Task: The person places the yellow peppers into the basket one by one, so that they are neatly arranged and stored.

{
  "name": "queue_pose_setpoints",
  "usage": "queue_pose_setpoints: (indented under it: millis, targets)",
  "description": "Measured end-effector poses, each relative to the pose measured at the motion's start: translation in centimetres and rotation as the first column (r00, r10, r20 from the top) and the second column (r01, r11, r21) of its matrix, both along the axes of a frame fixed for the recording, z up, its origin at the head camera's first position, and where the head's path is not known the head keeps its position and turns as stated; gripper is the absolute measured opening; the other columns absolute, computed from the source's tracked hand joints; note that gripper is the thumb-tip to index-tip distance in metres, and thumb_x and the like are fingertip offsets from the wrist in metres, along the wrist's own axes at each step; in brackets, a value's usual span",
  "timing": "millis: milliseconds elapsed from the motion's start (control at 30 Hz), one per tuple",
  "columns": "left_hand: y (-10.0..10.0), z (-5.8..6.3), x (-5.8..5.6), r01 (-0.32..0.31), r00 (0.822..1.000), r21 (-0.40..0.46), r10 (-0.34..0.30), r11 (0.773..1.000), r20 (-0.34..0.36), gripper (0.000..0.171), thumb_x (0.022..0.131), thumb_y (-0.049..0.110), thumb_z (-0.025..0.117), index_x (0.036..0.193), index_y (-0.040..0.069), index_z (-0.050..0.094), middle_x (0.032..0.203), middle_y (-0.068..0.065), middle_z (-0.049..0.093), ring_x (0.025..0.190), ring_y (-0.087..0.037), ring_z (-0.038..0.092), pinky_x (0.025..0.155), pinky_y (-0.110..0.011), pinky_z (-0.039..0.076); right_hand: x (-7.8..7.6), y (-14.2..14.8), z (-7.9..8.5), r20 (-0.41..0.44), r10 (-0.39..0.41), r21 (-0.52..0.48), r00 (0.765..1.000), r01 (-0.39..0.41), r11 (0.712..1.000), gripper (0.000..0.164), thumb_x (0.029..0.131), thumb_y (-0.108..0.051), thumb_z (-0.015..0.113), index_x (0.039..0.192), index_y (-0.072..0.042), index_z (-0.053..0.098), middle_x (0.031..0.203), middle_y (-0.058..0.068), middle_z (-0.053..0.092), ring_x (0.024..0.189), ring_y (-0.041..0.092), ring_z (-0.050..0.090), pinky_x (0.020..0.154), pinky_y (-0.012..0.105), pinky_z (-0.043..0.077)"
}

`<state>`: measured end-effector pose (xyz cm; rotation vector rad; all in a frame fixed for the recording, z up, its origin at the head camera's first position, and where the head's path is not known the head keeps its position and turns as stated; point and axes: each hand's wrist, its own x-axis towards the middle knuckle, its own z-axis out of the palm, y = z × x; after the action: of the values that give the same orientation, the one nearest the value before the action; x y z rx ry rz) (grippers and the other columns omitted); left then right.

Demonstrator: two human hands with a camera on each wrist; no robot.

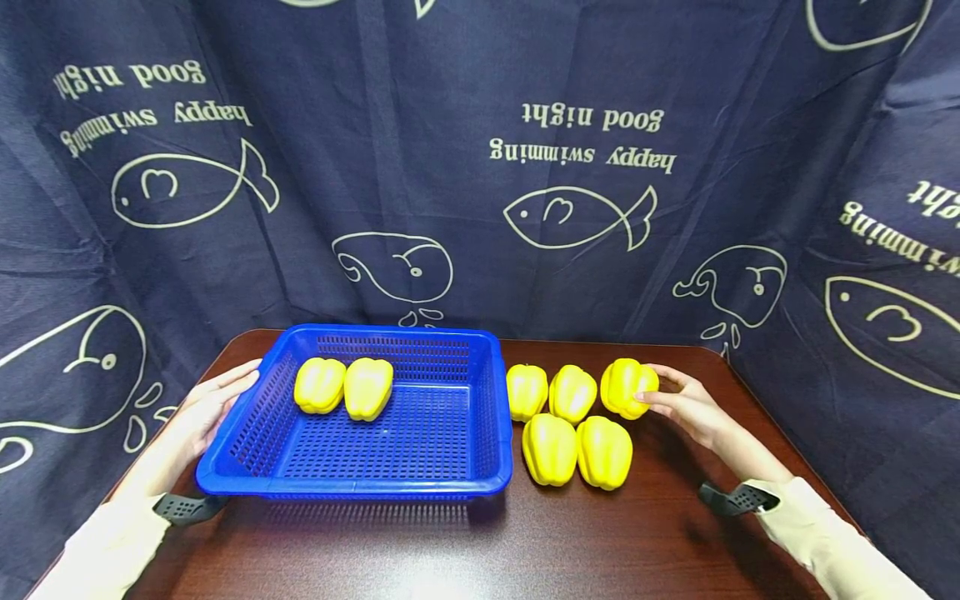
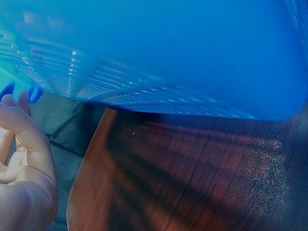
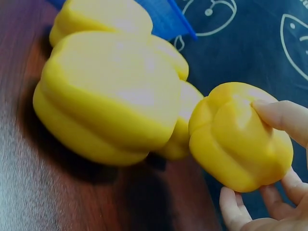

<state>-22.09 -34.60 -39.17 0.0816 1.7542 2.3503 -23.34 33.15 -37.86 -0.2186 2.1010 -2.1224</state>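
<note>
A blue plastic basket (image 1: 352,486) stands on the left of the table, with two yellow bell peppers (image 1: 320,386) inside it near the back left. My left hand (image 1: 213,408) grips the basket's left rim; in the left wrist view its curled fingers (image 2: 29,139) reach the rim beside the slotted wall. Over on the right, my right hand (image 1: 692,407) holds a yellow bell pepper (image 1: 628,388) between thumb and fingers. The right wrist view shows this held pepper (image 3: 240,137) just apart from several other yellow bell peppers (image 1: 551,450) grouped on the table.
The grouped peppers sit against the basket's right side. Both stand on a dark brown wooden table (image 1: 600,542). A dark blue curtain (image 1: 465,167) with white fish drawings hangs behind the table and along both sides.
</note>
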Motion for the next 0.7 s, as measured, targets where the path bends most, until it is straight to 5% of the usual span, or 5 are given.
queue_pose_setpoints:
  millis: [700]
  targets:
    - [-0.1,-0.1,-0.1,0.011,1.000,0.020,-0.011,1.000,-0.012,0.033,0.103,0.013,0.042,0.109,0.034,0.067,0.101,0.012,0.072,0.089,-0.008,0.070,0.073,-0.024,0.058,-0.3,-4.1,3.6,-0.007,0.062,0.025,0.998,-0.062,0.998,0.036,0.087,0.007,0.059,0.115,-0.016,0.054,0.103,-0.007,0.064,0.089,0.007,0.066,0.083,0.021,0.056]
